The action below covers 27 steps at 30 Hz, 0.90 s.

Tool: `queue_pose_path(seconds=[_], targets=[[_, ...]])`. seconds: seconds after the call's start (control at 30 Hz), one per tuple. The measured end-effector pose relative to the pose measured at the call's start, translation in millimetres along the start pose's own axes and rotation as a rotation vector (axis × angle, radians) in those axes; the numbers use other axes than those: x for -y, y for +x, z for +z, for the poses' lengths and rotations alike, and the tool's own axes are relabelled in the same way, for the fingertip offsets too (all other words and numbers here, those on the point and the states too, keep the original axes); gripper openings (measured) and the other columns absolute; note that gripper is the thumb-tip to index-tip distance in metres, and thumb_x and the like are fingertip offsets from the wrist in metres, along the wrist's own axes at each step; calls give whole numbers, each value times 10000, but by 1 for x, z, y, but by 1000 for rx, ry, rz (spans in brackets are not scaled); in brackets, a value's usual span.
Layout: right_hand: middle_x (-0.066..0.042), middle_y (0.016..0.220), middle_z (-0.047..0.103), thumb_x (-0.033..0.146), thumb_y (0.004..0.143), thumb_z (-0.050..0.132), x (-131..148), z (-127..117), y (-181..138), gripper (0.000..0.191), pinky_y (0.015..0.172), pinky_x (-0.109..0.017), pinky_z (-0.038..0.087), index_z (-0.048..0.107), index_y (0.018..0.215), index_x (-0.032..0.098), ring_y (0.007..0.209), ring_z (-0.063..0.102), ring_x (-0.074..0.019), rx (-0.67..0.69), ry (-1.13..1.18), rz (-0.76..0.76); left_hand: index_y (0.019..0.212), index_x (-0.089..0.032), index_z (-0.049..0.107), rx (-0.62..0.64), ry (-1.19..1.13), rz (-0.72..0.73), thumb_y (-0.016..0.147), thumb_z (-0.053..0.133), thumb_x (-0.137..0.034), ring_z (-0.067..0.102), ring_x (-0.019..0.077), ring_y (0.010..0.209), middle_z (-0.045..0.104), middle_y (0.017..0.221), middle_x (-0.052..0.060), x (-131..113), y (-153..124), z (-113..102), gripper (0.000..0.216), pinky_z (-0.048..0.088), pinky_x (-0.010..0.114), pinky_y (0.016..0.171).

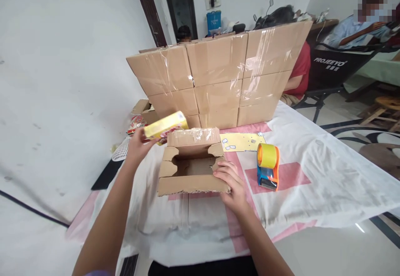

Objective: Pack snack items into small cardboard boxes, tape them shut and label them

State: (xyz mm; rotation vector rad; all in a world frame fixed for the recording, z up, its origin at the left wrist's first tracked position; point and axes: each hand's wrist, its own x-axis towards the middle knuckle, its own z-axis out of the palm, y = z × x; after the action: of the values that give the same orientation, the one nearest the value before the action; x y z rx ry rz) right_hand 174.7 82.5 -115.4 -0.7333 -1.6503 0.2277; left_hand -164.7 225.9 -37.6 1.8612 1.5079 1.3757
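An open cardboard box (190, 184) stands on the white and pink cloth in front of me, its flaps spread and its inside bare. My right hand (231, 182) rests on the box's near right corner, fingers curled over the flap edge. My left hand (137, 144) is raised to the left of the box and grips a yellow packet (166, 124) held just above the box's far left flap.
A wall of taped cardboard boxes (218, 80) stands behind the open box. An orange and blue tape dispenser (268, 165) with a yellow roll sits to the right. Red snack packets (136, 124) and a white basket (121, 151) lie at the left. People sit beyond the boxes and at the far right.
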Motion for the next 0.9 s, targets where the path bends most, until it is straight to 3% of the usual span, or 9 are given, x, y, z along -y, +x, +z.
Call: queue_pose_path(seconds=[0.1, 0.17, 0.27, 0.4, 0.53, 0.6, 0.7, 0.77, 0.9], targets=[[-56, 1003, 686, 91, 777, 509, 1, 1, 2, 434, 978, -548, 482, 647, 1144, 278, 1141, 614, -295, -1, -2, -19, 1205, -199, 516, -318, -61, 105, 696, 861, -424, 674, 248, 1089, 644, 1229, 91, -35, -24, -33, 655, 590, 414, 928], [-54, 986, 688, 102, 770, 505, 1, 2, 2, 436, 973, -548, 486, 656, 1139, 280, 1130, 626, -297, -2, -3, -32, 1202, -209, 519, -340, -116, 144, 686, 879, -407, 673, 241, 1085, 646, 1205, 76, -57, -42, -42, 659, 603, 392, 902], [-53, 982, 686, 111, 762, 510, 1, 3, 2, 432, 977, -549, 484, 666, 1128, 280, 1132, 630, -300, -10, 8, -31, 1163, -220, 550, -157, -118, 112, 672, 879, -470, 693, 255, 1031, 670, 1140, 68, -79, -65, -37, 642, 630, 379, 829], [-54, 999, 681, 95, 754, 524, -1, 3, -1, 436, 994, -548, 471, 659, 1126, 278, 1154, 611, -298, -10, 38, -24, 1195, -232, 550, 238, 27, 50, 761, 790, -538, 699, 281, 1047, 683, 1161, 77, -84, -81, -14, 582, 628, 405, 840], [-44, 1031, 691, 67, 748, 531, -2, 4, -3, 490, 1017, -555, 448, 644, 1168, 292, 1142, 605, -290, 21, 0, -16, 1461, -276, 384, 555, 215, 59, 884, 667, -494, 647, 293, 1180, 613, 1363, 101, -81, -81, 5, 679, 572, 432, 954], [-44, 1051, 692, 63, 756, 532, -3, 5, -3, 493, 1015, -555, 448, 640, 1176, 296, 1141, 605, -289, 9, -16, -21, 1509, -301, 347, 596, 298, 101, 928, 601, -486, 604, 293, 1247, 552, 1453, 98, -78, -78, 9, 661, 527, 449, 1015], [-46, 1054, 692, 76, 749, 533, -4, 6, -3, 483, 1005, -555, 453, 642, 1166, 293, 1154, 606, -297, -2, -21, -31, 1358, -292, 557, 617, 425, 230, 939, 575, -497, 559, 290, 1285, 590, 1417, 76, -72, -69, 13, 467, 314, 554, 1186], [-48, 1051, 693, 88, 734, 531, -4, 7, -3, 484, 1002, -557, 453, 645, 1160, 290, 1166, 605, -306, 1, -24, -30, 1203, -289, 668, 650, 485, 291, 952, 549, -489, 564, 287, 1261, 656, 1323, 65, -68, -64, 15, 342, 211, 598, 1209], [-47, 1058, 699, 86, 719, 527, -4, 6, -4, 504, 1016, -556, 446, 647, 1163, 292, 1190, 598, -306, 7, -6, -20, 1307, -336, 639, 715, 524, 270, 925, 588, -491, 520, 324, 1289, 661, 1324, 69, -67, -56, 17, 415, 327, 576, 1117]])
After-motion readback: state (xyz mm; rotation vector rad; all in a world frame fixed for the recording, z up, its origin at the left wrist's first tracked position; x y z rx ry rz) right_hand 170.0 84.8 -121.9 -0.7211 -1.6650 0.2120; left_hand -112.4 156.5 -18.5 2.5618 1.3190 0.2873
